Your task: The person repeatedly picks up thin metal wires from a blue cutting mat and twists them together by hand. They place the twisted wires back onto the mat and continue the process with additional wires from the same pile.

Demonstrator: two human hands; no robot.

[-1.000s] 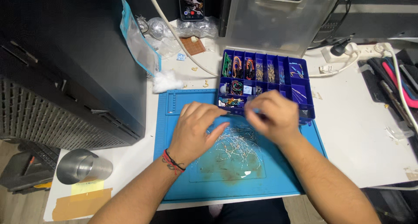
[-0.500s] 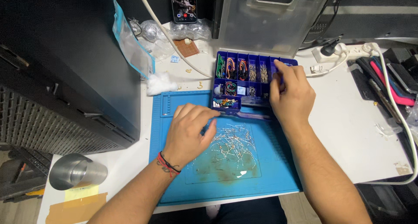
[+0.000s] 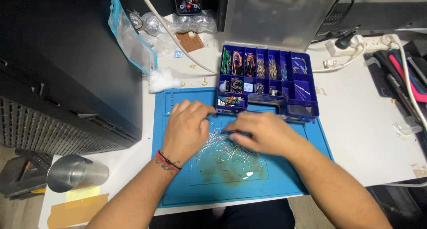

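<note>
Right hand (image 3: 262, 133) comes back from the organiser box (image 3: 307, 109) onto the wire leads (image 3: 222, 151), fingers curled; left hand (image 3: 187, 129) rests there too, grips unclear.

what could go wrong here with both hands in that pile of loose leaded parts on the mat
The loose wire-leaded parts lie spread on the blue mat; a sweep of the left hand or right hand could scatter them or bend leads. The open blue organiser box sits right above the hands, so a knuckle bump might mix its compartments. The steel cup lies tipped near the table corner and may roll off.
</note>
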